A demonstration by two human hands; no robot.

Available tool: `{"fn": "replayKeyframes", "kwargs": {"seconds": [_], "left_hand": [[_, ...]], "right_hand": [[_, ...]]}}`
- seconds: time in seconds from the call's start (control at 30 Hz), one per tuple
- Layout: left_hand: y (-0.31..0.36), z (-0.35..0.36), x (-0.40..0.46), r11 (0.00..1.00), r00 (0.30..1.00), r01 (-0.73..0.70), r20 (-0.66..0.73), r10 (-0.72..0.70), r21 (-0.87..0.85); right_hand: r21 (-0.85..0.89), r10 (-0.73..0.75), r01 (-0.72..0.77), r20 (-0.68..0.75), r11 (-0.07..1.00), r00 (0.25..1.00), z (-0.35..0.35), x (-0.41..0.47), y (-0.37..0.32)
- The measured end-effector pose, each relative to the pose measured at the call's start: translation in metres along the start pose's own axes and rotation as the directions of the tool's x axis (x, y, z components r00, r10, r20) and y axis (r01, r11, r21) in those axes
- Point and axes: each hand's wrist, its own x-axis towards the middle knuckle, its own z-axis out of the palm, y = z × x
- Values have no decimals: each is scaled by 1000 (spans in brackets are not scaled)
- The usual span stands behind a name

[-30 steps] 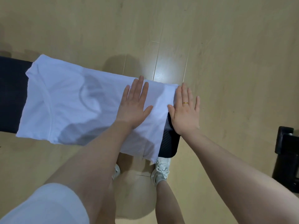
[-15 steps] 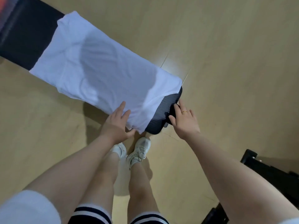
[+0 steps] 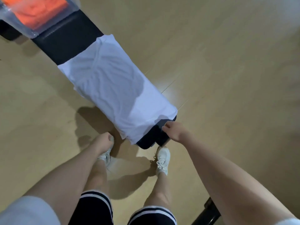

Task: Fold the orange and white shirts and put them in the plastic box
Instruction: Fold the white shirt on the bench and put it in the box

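On the long black bench (image 3: 68, 41) the white shirt (image 3: 113, 88) lies spread in a narrow strip, its long axis running along the bench from the person's end up toward the far left. Its near hem hangs at the bench's near end, just ahead of both hands. The right hand (image 3: 174, 131) rests at the bench's near corner, fingers curled, touching the black pad just beside the hem; whether it pinches any cloth cannot be told. The left hand (image 3: 103, 142) is loosely fisted below the bench's left side, near the hanging edge but apart from it, holding nothing visible. The right hand looks nearer the hem, so the next fold likely starts there. At the bench's far end sits the clear plastic box (image 3: 68, 12), cut off by the frame, with the orange shirt (image 3: 37, 10) already inside, blurred.
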Motion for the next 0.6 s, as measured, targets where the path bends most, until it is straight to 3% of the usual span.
{"fn": "replayKeyframes", "kwargs": {"seconds": [0.07,0.17,0.4,0.53,0.6], "left_hand": [[14,25,-2,931,995,103,48,-92,-350],[37,59,2,644,970,220,96,-222,-732],[74,118,5,201,929,250,176,-325,-947],[79,140,23,-239,917,168,240,-320,-956],[79,145,31,-374,942,90,200,-268,-923]], "right_hand": [[-25,-16,15,-30,1000,999,-8,12,11],[65,-8,12,-74,998,997,-19,34,29],[246,5,33,-150,969,989,-19,75,69],[338,18,27,-130,941,991,-9,103,83],[390,34,21,-134,921,990,-5,119,85]]}}
